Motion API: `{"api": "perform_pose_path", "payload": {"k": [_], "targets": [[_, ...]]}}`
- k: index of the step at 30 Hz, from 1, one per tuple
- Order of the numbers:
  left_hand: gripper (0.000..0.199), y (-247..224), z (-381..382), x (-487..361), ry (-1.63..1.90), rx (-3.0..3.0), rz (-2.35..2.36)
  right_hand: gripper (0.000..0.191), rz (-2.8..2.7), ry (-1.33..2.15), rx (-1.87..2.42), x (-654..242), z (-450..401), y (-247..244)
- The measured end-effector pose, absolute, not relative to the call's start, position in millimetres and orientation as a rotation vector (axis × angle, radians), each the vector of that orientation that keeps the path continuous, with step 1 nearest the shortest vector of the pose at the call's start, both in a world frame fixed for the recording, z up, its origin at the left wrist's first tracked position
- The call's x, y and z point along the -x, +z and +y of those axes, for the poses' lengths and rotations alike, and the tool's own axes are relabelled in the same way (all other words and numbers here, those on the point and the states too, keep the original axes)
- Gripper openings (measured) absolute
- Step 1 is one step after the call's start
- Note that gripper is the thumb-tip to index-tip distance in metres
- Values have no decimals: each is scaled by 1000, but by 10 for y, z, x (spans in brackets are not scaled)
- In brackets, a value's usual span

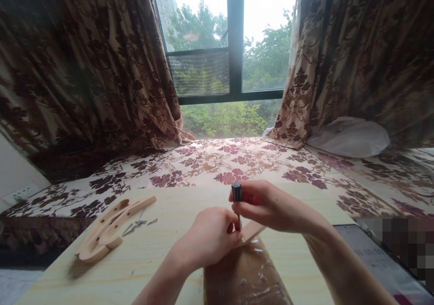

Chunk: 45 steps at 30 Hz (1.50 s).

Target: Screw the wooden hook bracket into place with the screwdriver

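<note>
My right hand is closed around the dark handle of a screwdriver, which stands upright with its shaft pointing down. Pinched together at the shaft's lower end are the fingers of my left hand; what sits between them is hidden. Beneath both hands a pale wooden piece lies across a brown, tape-wrapped block. The screwdriver's tip is out of sight behind the left fingers. To the left, curved wooden pieces with small holes rest on the table beside several loose screws.
The light wooden table carries everything. A phone showing a timer lies at its right edge. Beyond is a ledge with floral cloth, a window, patterned curtains and a white plastic bag. A wall socket is at far left.
</note>
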<state>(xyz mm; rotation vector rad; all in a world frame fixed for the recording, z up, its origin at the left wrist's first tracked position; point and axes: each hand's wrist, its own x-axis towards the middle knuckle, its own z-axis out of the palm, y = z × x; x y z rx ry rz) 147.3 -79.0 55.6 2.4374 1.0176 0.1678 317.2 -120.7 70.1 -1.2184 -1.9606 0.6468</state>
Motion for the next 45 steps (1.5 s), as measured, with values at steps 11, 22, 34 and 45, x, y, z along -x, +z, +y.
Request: {"api": "perform_pose_path", "payload": {"k": [11,22,34,45], "targets": [[18,602,-802,-1481,150,-2426,1020,6,-1919,607,1244,-3171,-1201,719],[19,601,-808,-1481,132,-2416,1027,21,-1911,608,1266,-3194,-1185,716],[16,629,-809,-1487,130,-2443,1003,23,-1908,427,1392,-3178,-1216,804],[16,597,-809,-1486,169,-2449,996,26,-1893,471,1349,-3176,-1198,759]]}}
